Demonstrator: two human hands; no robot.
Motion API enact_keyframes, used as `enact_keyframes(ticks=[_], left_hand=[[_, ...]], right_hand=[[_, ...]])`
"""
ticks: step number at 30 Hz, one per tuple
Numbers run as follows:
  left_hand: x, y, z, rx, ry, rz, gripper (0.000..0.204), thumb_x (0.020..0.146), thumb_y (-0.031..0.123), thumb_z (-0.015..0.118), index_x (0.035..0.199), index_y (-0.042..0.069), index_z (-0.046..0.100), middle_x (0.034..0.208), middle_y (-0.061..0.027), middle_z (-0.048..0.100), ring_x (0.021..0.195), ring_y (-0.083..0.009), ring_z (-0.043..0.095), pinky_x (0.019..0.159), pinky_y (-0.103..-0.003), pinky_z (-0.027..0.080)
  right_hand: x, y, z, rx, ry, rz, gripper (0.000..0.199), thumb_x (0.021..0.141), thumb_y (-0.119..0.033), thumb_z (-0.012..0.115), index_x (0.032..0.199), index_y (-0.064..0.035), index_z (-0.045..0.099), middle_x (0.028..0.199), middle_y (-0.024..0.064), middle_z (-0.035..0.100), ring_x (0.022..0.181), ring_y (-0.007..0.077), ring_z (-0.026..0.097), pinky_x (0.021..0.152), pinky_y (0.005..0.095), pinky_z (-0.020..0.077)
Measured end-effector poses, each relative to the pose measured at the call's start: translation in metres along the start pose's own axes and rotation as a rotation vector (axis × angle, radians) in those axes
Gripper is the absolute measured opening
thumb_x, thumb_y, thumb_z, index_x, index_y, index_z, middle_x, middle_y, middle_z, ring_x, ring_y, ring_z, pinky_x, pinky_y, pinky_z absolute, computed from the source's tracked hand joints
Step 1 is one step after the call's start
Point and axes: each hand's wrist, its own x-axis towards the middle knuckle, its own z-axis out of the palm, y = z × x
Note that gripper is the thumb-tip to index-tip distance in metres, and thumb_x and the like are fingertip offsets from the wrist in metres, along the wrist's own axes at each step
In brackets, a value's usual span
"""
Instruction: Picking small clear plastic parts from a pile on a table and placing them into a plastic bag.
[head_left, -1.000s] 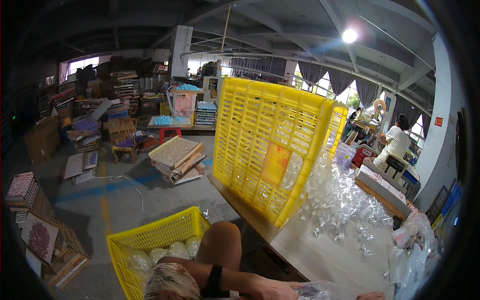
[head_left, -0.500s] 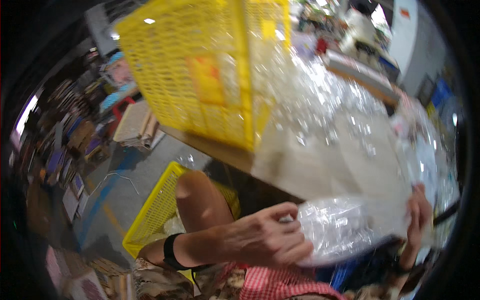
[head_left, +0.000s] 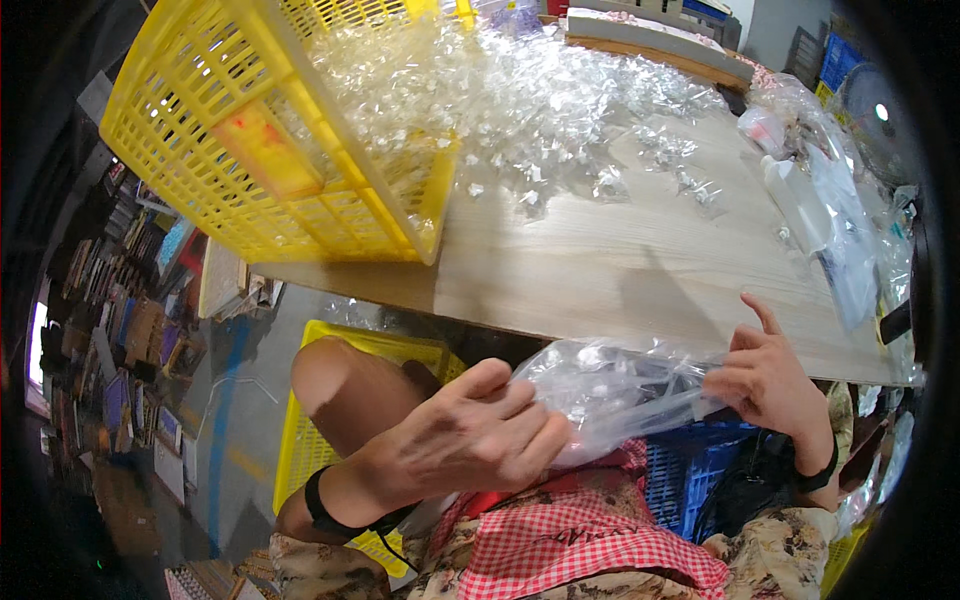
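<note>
A clear plastic bag (head_left: 600,390) with small clear and white pieces inside hangs in front of the table's near edge. My left hand (head_left: 480,430) is closed on the bag's left end, fingers curled round it. My right hand (head_left: 775,380) grips the other end between thumb and bent fingers, its index finger sticking out. The plastic between my hands is stretched and crumpled. Beyond it, a heap of small clear plastic packets (head_left: 540,100) spreads over the wooden tabletop (head_left: 600,260). A yellow crate (head_left: 230,130) lies tipped on the table, its open side toward the heap.
Below the table a second yellow crate (head_left: 310,400) stands by my left leg, and a blue crate (head_left: 690,470) is near my lap. Plastic bags and film (head_left: 840,210) crowd the table's right end, near a fan (head_left: 880,110). Stacked boards and boxes (head_left: 130,330) fill the left side.
My right hand has come in from the table's right side to the bag's right end. The bag is now drawn out between both hands, and the view has shifted.
</note>
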Motion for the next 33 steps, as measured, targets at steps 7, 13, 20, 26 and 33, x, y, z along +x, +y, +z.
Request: enact_keyframes(ticks=[7, 13, 20, 26, 33], left_hand=[[-0.002, -0.004, 0.0, -0.036, 0.105, -0.023, 0.007, 0.074, 0.014, 0.061, 0.073, 0.01, 0.055, 0.058, 0.0019, 0.04, 0.064, -0.0109, 0.047, 0.065, -0.025, 0.037], [-0.025, 0.018, -0.039, 0.168, 0.184, -0.199, 0.027, 0.062, 0.019, 0.065, 0.087, 0.011, 0.068, 0.065, 0.0065, 0.049, 0.066, -0.0077, 0.047, 0.072, -0.026, 0.033], [-0.02, 0.01, -0.004, 0.007, 0.04, -0.084, 0.017, 0.07, 0.016, 0.068, 0.086, 0.014, 0.069, 0.061, 0.0077, 0.045, 0.068, -0.0071, 0.048, 0.072, -0.027, 0.034], [-0.017, 0.011, -0.002, -0.007, 0.114, -0.128, 0.026, 0.071, 0.022, 0.07, 0.096, 0.013, 0.072, 0.059, 0.0075, 0.044, 0.062, -0.0079, 0.047, 0.068, -0.028, 0.035], [-0.022, -0.002, 0.024, -0.062, 0.003, -0.252, 0.038, 0.073, 0.02, 0.07, 0.11, 0.011, 0.068, 0.058, 0.0044, 0.046, 0.056, -0.0114, 0.045, 0.065, -0.029, 0.033]], right_hand=[[-0.003, 0.004, -0.021, -0.065, 0.161, 0.118, 0.013, 0.07, -0.023, 0.075, 0.073, -0.0133, 0.067, 0.07, 0.0012, 0.051, 0.073, 0.0207, 0.054, 0.11, 0.0544, 0.0227], [-0.02, -0.02, -0.065, -0.053, 0.467, 0.078, 0.031, 0.07, -0.044, 0.071, 0.062, -0.0144, 0.066, 0.078, 0.0022, 0.054, 0.085, 0.0244, 0.058, 0.11, 0.0542, 0.0207], [-0.029, -0.002, -0.05, -0.148, 0.456, 0.177, 0.026, 0.072, -0.029, 0.074, 0.063, -0.0094, 0.059, 0.066, 0.0001, 0.057, 0.079, 0.0235, 0.061, 0.107, 0.0554, 0.0263], [-0.036, -0.008, -0.055, -0.127, 0.575, 0.196, 0.029, 0.075, -0.03, 0.073, 0.06, -0.0109, 0.057, 0.066, 0.0002, 0.057, 0.073, 0.021, 0.061, 0.105, 0.0538, 0.0297], [-0.014, -0.001, -0.037, 0.223, 0.527, 0.111, 0.023, 0.073, -0.026, 0.077, 0.068, -0.0107, 0.061, 0.07, 0.0, 0.062, 0.08, 0.0192, 0.065, 0.099, 0.0475, 0.0336]])
